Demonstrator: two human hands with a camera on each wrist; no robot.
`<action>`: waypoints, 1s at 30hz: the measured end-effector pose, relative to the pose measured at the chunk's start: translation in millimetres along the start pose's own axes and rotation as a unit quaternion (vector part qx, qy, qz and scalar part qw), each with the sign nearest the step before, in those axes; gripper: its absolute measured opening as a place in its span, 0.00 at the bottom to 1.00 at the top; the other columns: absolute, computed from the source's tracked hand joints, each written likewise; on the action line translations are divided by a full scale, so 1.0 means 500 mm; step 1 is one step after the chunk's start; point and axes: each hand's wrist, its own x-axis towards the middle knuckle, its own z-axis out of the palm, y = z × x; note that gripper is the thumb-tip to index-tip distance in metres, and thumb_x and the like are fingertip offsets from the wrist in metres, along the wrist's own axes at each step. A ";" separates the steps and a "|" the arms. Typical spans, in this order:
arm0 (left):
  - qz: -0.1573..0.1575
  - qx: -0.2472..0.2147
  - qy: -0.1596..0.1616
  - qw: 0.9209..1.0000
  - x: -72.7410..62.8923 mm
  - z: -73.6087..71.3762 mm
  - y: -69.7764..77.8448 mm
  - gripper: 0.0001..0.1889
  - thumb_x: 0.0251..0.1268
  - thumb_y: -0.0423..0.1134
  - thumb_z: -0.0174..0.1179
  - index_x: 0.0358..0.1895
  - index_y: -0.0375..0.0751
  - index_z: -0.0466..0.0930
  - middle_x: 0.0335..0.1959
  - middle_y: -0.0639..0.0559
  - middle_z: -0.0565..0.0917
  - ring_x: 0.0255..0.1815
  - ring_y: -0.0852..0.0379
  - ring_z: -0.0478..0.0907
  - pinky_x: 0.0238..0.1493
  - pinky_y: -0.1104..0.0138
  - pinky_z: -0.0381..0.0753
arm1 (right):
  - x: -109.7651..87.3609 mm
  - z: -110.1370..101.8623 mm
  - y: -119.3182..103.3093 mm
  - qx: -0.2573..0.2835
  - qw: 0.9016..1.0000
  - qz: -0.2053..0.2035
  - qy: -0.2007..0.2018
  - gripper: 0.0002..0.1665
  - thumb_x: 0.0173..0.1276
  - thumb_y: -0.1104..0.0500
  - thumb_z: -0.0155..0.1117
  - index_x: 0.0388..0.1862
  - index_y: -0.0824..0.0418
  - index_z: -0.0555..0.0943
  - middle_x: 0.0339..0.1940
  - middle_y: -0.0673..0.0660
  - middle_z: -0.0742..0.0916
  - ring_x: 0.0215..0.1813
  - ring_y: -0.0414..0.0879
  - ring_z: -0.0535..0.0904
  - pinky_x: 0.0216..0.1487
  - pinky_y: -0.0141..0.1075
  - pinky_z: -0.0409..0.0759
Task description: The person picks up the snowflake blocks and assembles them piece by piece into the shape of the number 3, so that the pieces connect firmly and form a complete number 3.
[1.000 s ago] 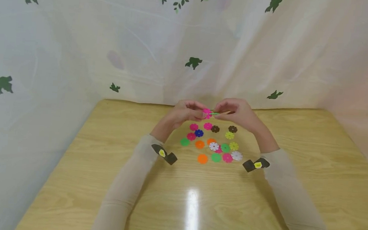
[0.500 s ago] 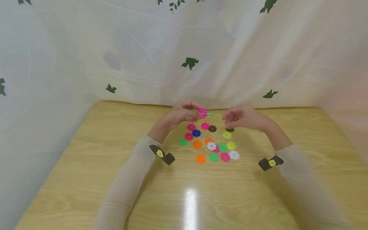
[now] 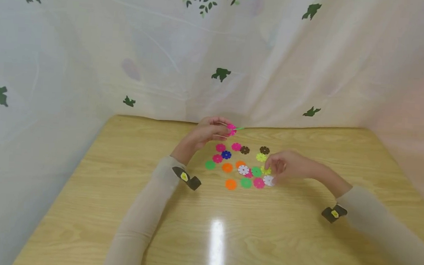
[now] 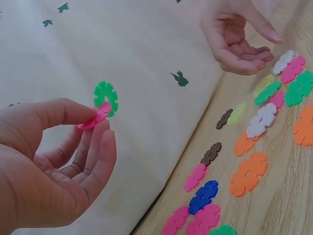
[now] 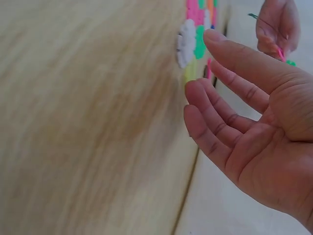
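From left wrist, green disc [image 4: 104, 91] broadside

Between the sleeves [image 3: 141, 218], the near tabletop [image 3: 182, 237] leaves room. The right hand [image 3: 291, 164] blocks the discs [image 3: 243, 169] from the right; a curtain [image 3: 173, 52] bars the far edge.

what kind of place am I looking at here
Hard to be sure, but probably an indoor tabletop play area: a wooden table, colourful notched discs on it, and a pale patterned curtain behind.
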 end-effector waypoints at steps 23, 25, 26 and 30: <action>0.003 0.005 -0.010 1.000 0.004 -0.001 -0.007 0.20 0.72 0.26 0.57 0.65 0.29 0.75 0.39 0.53 0.83 0.61 0.32 0.78 0.69 0.45 0.76 | 0.019 0.021 0.022 -0.007 1.000 -0.008 0.011 0.15 0.57 0.66 0.78 0.42 0.60 0.83 0.34 0.55 0.84 0.36 0.44 0.78 0.39 0.33 0.82; 0.000 0.002 -0.008 1.000 0.004 -0.001 -0.007 0.20 0.72 0.26 0.57 0.65 0.29 0.75 0.40 0.53 0.84 0.58 0.37 0.81 0.69 0.45 0.76 | 0.023 0.019 0.022 -0.007 1.000 -0.010 0.016 0.14 0.58 0.66 0.78 0.40 0.60 0.82 0.34 0.54 0.85 0.37 0.44 0.79 0.39 0.33 0.82; -0.001 0.000 -0.008 1.000 0.004 -0.001 -0.007 0.20 0.71 0.26 0.58 0.65 0.29 0.75 0.40 0.53 0.84 0.55 0.41 0.83 0.69 0.45 0.75 | 0.025 0.018 0.022 -0.008 1.000 -0.009 0.020 0.13 0.59 0.66 0.77 0.39 0.60 0.82 0.34 0.54 0.85 0.37 0.44 0.79 0.40 0.33 0.82; -0.003 -0.008 -0.005 1.000 0.003 -0.001 -0.005 0.18 0.71 0.28 0.60 0.62 0.30 0.76 0.41 0.51 0.85 0.46 0.53 0.85 0.70 0.44 0.74 | 0.034 0.008 0.022 -0.015 0.999 -0.022 0.048 0.09 0.63 0.67 0.74 0.37 0.59 0.82 0.33 0.52 0.86 0.38 0.44 0.81 0.42 0.32 0.82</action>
